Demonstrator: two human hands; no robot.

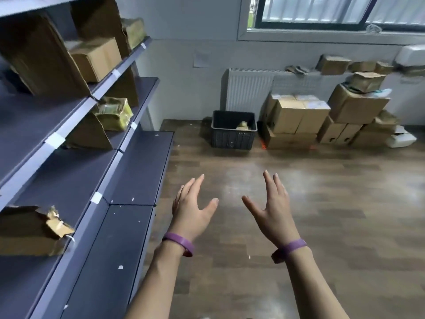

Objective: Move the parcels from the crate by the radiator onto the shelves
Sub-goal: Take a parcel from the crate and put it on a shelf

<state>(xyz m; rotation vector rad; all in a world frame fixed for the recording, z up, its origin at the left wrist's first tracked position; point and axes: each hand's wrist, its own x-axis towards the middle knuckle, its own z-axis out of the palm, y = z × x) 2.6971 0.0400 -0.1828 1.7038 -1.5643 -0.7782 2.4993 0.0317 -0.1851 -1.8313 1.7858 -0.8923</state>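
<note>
light: your room was evenly lit by daylight from the window (310, 10) | glare: pale sheen on the floor (241, 178) | blur: far boxes (299, 116) looked soft | edges: shelves (138, 166) bowed

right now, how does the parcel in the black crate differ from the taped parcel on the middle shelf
The crate parcel lies half hidden behind the black crate wall; the shelf parcel sits in full view on the middle shelf. The crate parcel is not yet moved; the shelf parcel is already placed. Both look yellowish brown.
</note>
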